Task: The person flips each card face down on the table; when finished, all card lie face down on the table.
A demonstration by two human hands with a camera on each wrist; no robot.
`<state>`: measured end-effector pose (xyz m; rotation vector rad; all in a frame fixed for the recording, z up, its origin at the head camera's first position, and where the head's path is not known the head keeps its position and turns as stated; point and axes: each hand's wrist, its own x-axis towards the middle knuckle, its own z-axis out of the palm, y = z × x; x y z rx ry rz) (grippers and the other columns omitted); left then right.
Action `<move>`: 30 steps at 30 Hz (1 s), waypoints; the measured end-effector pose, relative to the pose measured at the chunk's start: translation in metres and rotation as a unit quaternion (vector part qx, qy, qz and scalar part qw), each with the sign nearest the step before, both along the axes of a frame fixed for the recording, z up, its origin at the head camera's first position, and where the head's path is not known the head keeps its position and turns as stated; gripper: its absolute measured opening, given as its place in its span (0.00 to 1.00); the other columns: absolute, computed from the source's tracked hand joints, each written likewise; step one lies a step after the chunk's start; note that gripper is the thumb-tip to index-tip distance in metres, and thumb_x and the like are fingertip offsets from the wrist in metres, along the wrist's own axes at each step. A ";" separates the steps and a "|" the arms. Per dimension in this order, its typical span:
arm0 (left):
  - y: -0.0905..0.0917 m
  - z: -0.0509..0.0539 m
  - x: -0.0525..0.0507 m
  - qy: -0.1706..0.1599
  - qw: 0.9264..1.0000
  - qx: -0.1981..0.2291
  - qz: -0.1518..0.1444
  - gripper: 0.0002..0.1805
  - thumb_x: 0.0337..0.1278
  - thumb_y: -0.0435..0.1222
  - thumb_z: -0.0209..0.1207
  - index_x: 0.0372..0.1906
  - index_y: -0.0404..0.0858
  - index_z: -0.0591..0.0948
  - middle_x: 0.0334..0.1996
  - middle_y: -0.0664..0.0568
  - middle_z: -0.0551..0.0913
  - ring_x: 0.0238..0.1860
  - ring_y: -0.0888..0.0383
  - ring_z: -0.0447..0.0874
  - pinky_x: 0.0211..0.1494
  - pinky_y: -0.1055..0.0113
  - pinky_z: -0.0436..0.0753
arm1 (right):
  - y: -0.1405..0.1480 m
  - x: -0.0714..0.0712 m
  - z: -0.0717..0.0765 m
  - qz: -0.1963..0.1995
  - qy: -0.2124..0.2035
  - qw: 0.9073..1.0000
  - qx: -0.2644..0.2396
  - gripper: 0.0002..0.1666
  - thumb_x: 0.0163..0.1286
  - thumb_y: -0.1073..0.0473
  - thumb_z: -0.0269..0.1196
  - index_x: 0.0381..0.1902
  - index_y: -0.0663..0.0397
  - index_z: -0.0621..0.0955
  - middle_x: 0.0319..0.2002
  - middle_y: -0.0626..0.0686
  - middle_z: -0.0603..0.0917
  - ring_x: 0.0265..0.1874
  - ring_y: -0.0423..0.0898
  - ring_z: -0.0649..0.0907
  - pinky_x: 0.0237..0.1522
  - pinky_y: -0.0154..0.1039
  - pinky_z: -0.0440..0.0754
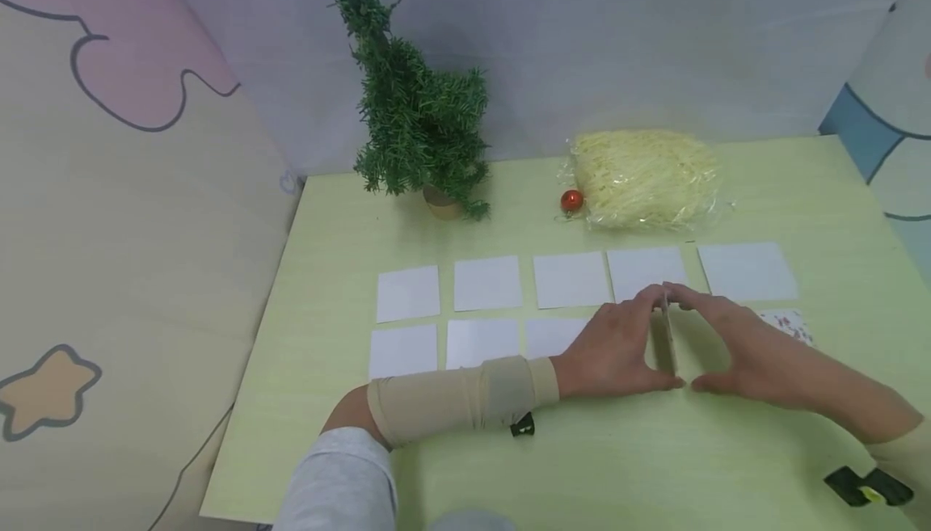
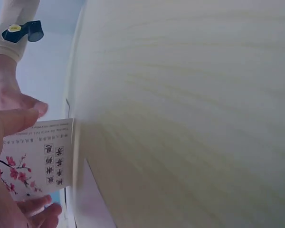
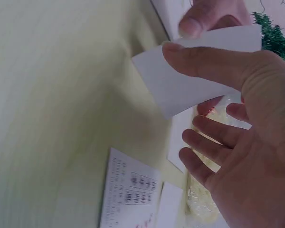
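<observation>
My left hand [image 1: 614, 345] holds a card [image 2: 35, 156] upright on its edge, thumb at the near edge and fingers at the far edge. Pink blossoms and printed characters cover the side facing the left wrist; in the right wrist view the card's other side [image 3: 204, 71] is plain white. Close on the card's right is my right hand [image 1: 756, 345], its fingers spread. Its fingertips reach the card's far edge, while its thumb stands slightly apart from the near edge in the head view. A face-up blossom card [image 3: 133, 190] lies on the table, partly behind the right forearm.
Several white cards [image 1: 487, 282] lie in two rows on the pale table [image 1: 582, 466]. Behind them stand a small artificial tree [image 1: 422, 111], a red ball [image 1: 571, 201] and a clear bag of yellow shreds [image 1: 647, 179]. My left forearm covers part of the front row.
</observation>
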<state>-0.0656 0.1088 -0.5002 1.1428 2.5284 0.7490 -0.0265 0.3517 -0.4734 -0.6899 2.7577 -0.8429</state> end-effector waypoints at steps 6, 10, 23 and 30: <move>0.004 -0.004 0.006 0.077 0.995 -0.048 0.031 0.65 0.56 0.70 0.73 0.86 0.45 0.53 0.76 0.57 0.68 0.71 0.61 0.68 0.66 0.71 0.68 | -0.007 0.005 -0.022 -0.016 0.032 0.999 0.006 0.67 0.48 0.56 0.90 0.82 0.60 0.69 0.74 0.71 0.77 0.70 0.74 0.78 0.82 0.49 0.69; 0.001 -0.005 0.004 0.068 0.997 -0.029 0.037 0.66 0.57 0.68 0.74 0.88 0.44 0.51 0.76 0.57 0.70 0.72 0.61 0.69 0.69 0.69 0.70 | -0.005 0.006 -0.026 -0.012 0.058 0.998 0.028 0.61 0.48 0.55 0.90 0.79 0.57 0.75 0.72 0.65 0.80 0.69 0.68 0.80 0.79 0.36 0.69; -0.016 -0.006 -0.008 0.177 0.968 -0.162 -0.076 0.39 0.68 0.74 0.59 0.74 0.57 0.80 0.71 0.56 0.74 0.72 0.58 0.67 0.77 0.62 0.68 | 0.006 0.007 -0.032 0.048 0.130 0.990 0.024 0.40 0.42 0.60 0.91 0.57 0.59 0.92 0.68 0.61 0.81 0.62 0.61 0.77 0.72 0.12 0.40; -0.016 -0.007 -0.009 0.186 0.956 -0.196 -0.111 0.39 0.71 0.74 0.56 0.76 0.57 0.81 0.73 0.56 0.73 0.69 0.58 0.68 0.76 0.64 0.69 | 0.007 0.003 -0.034 0.074 0.155 0.984 0.043 0.38 0.41 0.58 0.91 0.54 0.57 0.93 0.66 0.61 0.84 0.62 0.63 0.81 0.75 0.16 0.37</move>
